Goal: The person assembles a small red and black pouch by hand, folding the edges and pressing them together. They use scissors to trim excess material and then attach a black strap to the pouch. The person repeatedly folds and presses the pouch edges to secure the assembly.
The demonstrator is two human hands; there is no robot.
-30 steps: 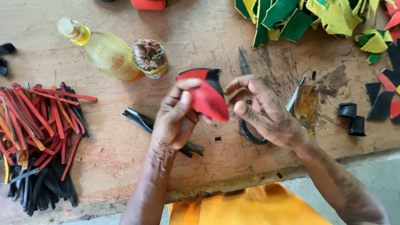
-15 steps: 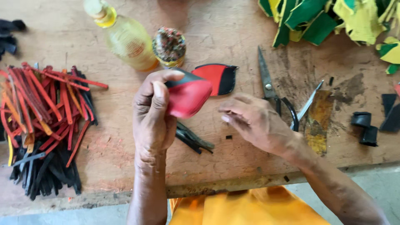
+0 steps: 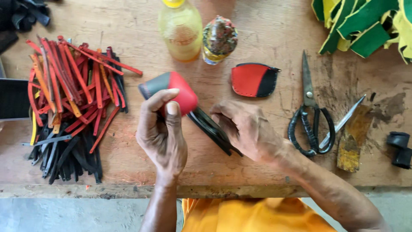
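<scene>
My left hand grips a curved red and dark grey leather piece and holds it above a worn wooden table. My right hand rests lower, to the right, with its fingers on a few black strips that lie on the table. Whether it grips them is hidden by the fingers. A second red and black leather piece lies flat behind the right hand.
A pile of red, orange and black strips covers the left. A yellow bottle and a small jar stand at the back. Scissors, a blade, green and yellow offcuts and black bits lie right.
My left hand has carried the red piece left and up. My right hand has let go of it and dropped onto the black strips. The view has shifted left.
</scene>
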